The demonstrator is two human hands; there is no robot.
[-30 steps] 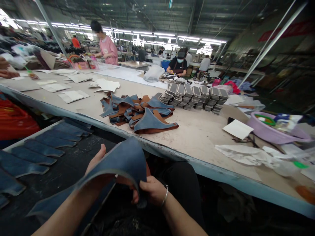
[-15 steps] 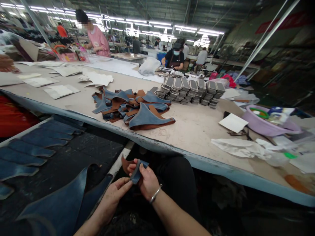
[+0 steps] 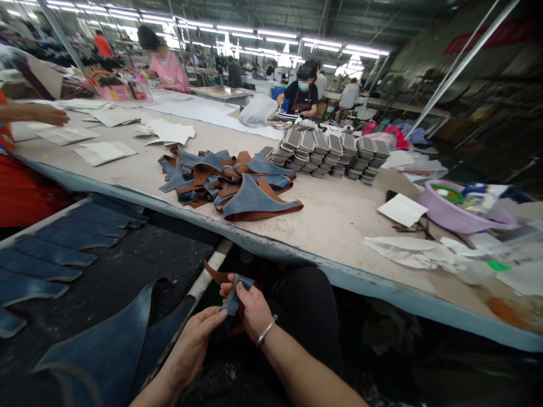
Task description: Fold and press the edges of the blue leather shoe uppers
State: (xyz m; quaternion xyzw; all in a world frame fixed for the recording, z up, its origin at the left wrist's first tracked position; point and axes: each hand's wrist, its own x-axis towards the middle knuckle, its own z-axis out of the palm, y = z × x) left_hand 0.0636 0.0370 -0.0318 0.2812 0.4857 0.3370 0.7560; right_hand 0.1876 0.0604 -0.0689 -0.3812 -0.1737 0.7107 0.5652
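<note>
Both of my hands meet at a blue leather piece (image 3: 233, 303) with a brown underside, held above my lap. My left hand (image 3: 199, 333) pinches its lower left end between thumb and fingers. Around its upper part my right hand (image 3: 250, 308), with a metal bangle at the wrist, is closed, thumb on top. A brown flap sticks out to the upper left of the fingers. On the black board (image 3: 144, 254) at the left lie a large curved blue piece (image 3: 106, 339) and a row of blue pieces (image 3: 63, 254).
A pile of blue and brown pieces (image 3: 254, 195) lies on the long table (image 3: 331, 226). Behind it are stacked grey pads (image 3: 320, 147); a purple basin (image 3: 462, 209) is at the right. A person's hand (image 3: 51, 115) reaches in at the far left.
The person's hand at the far left has come further into view over the papers. My hands keep hold of the blue piece, whose brown flap has shifted slightly left and up.
</note>
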